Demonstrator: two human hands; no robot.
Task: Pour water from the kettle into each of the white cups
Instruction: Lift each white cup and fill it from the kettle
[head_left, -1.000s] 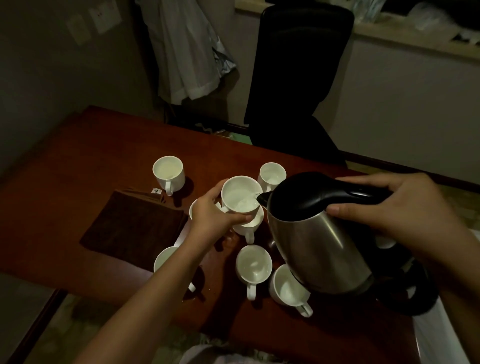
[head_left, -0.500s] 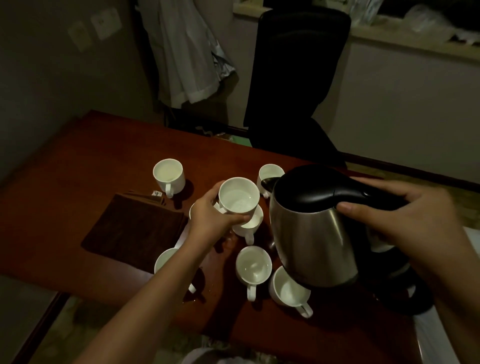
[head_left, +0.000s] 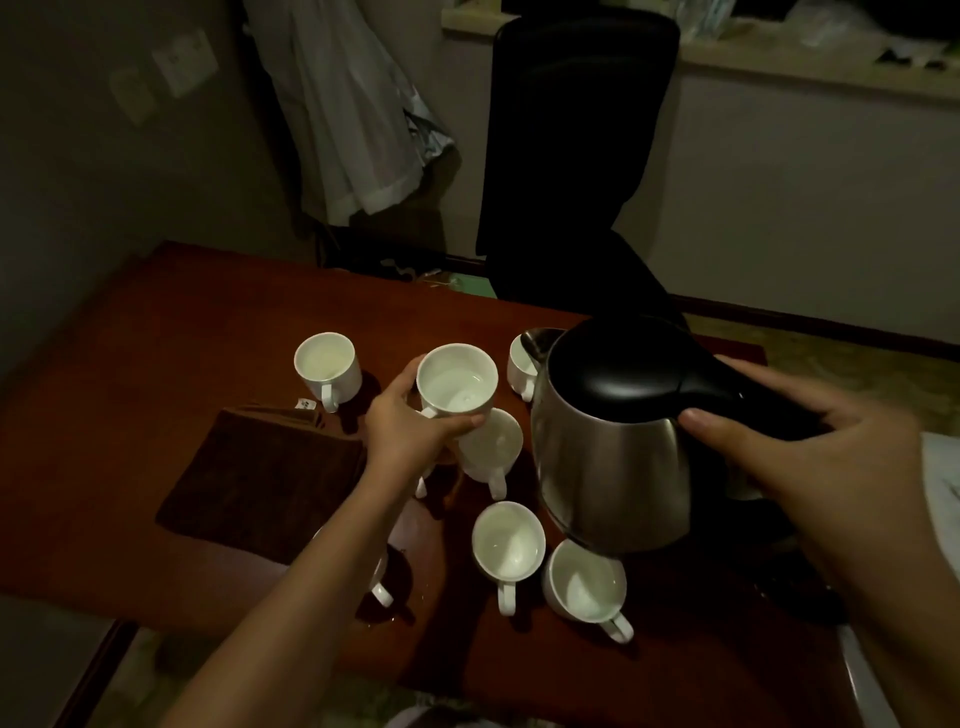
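My left hand (head_left: 410, 431) grips a white cup (head_left: 457, 379) and holds it raised above the table, with a little water in its bottom. My right hand (head_left: 810, 447) grasps the black handle of the steel kettle (head_left: 613, 457), held nearly level to the right of that cup, spout (head_left: 537, 340) pointing away from me. Several more white cups stand on the red-brown table (head_left: 156, 364): one at the back left (head_left: 327, 364), one behind the spout (head_left: 519, 366), one under the held cup (head_left: 493, 452), two in front (head_left: 509, 540) (head_left: 587, 582). My left forearm hides another cup.
A folded brown cloth (head_left: 260, 478) lies on the table left of the cups. The kettle's black base (head_left: 795, 587) sits at the right edge, partly behind my right hand. A black office chair (head_left: 576, 156) stands behind the table. Small water spots (head_left: 395, 618) show near the front edge.
The kettle has tipped back from pouring to nearly level and lifted to the right. My left hand has raised the cup a little away from the spout.
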